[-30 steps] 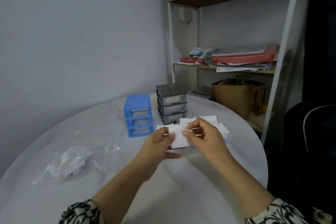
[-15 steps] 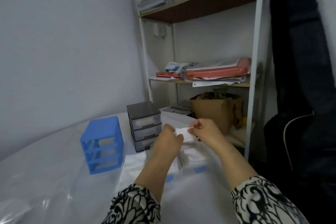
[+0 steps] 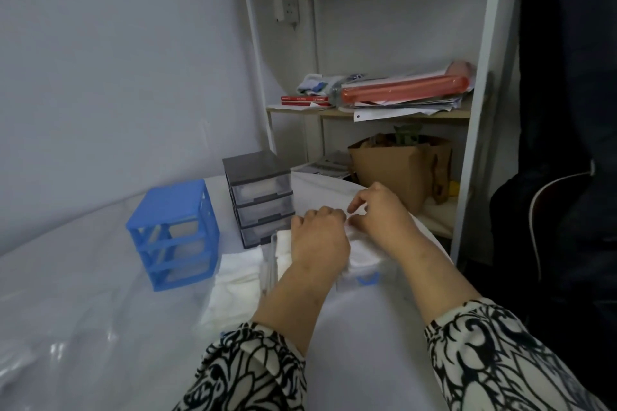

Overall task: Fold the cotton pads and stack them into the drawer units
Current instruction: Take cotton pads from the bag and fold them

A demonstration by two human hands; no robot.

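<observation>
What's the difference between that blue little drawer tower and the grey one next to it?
The blue drawer unit is an open frame: its three slots show no drawers, and you can see through them. The grey drawer unit has three translucent drawers pushed in. The blue one stands nearer the camera and further from the person's hands; the grey one sits further back, right beside the hands. Both are small three-tier units standing upright on the table.
</observation>
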